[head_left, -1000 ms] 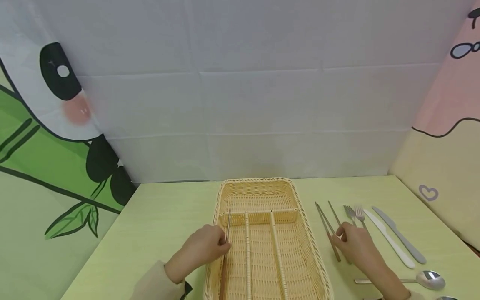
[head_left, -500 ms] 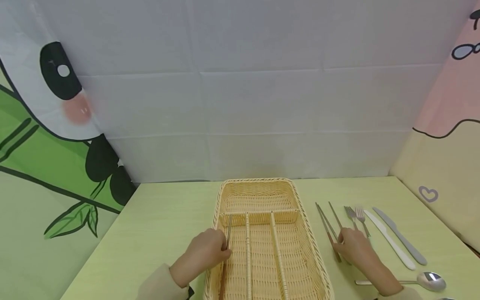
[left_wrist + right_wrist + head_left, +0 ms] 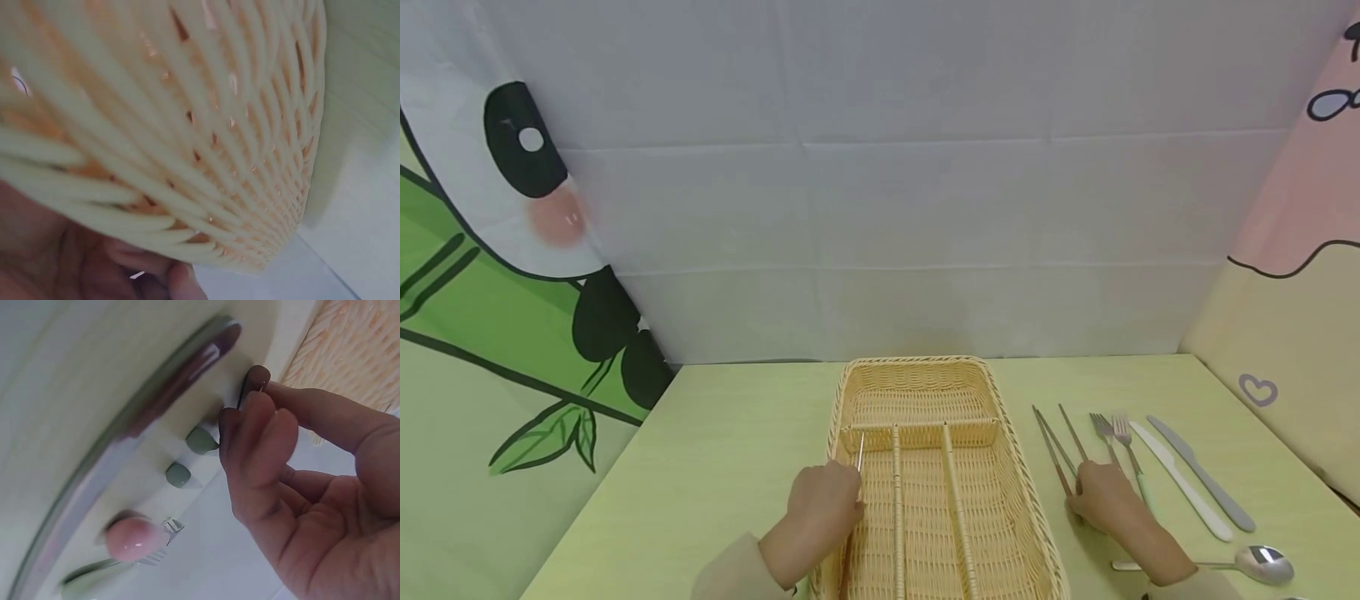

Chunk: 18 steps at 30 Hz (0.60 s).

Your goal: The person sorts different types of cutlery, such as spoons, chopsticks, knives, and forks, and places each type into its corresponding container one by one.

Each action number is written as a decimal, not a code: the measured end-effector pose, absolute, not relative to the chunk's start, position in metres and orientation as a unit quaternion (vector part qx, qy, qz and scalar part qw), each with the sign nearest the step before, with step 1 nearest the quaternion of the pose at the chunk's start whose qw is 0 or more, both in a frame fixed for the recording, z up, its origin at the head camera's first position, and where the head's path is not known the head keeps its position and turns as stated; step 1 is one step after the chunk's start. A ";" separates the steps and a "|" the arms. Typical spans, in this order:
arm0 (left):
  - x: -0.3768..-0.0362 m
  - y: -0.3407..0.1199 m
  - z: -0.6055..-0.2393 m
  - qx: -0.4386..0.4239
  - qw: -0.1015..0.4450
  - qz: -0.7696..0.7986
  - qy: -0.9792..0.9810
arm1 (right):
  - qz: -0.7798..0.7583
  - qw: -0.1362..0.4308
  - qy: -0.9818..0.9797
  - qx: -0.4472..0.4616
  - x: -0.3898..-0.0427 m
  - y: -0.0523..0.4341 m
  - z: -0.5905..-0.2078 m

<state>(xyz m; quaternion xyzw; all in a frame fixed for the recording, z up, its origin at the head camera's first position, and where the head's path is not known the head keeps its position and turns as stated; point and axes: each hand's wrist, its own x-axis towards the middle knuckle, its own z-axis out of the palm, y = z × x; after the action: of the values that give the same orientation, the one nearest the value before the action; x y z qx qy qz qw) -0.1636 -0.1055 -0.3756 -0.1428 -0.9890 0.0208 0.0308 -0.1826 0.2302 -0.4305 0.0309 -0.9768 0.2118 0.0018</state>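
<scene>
In the head view my left hand (image 3: 820, 508) grips a slim chopstick (image 3: 861, 446) with a metal tip, inside the left long compartment of the wicker basket (image 3: 1051, 533). Its brown lower part shows below the hand. The left wrist view has the basket's woven side (image 3: 250, 125) filling most of it, with curled fingers (image 3: 125, 256) under the rim. To the basket's right, my right hand (image 3: 1112, 500) pinches among several chopsticks (image 3: 1051, 448) lying on the table. A brown chopstick end (image 3: 257, 376) shows at its fingertips in the right wrist view; which chopsticks it holds is partly hidden.
Right of the chopsticks lie two forks (image 3: 1103, 427), a white knife (image 3: 1180, 479) and a grey knife (image 3: 1202, 475). A spoon (image 3: 1264, 564) lies crosswise nearer me, its handle partly behind the right forearm. Light dividers (image 3: 955, 500) split the basket; a pale wall stands behind the table.
My left hand has shifted slightly right and down along the compartment, and less of the chopstick shows above it. My right hand's fingers have closed in lower on the chopsticks.
</scene>
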 end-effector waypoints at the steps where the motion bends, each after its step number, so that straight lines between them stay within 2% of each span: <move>1: -0.163 -0.105 -0.377 -0.143 0.039 0.034 -0.988 | 0.209 0.004 -0.977 0.034 -0.183 0.230 -0.431; 18: -0.162 -0.101 -0.386 -0.149 0.078 0.117 -0.979 | 0.173 0.001 -0.983 0.055 -0.184 0.230 -0.430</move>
<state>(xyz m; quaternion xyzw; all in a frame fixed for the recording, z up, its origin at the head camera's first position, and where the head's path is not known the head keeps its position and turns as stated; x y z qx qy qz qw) -0.1616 -0.1012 -0.3859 -0.1493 -0.9787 0.1173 0.0779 -0.1837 0.2296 -0.4301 0.0554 -0.9834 0.1726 0.0009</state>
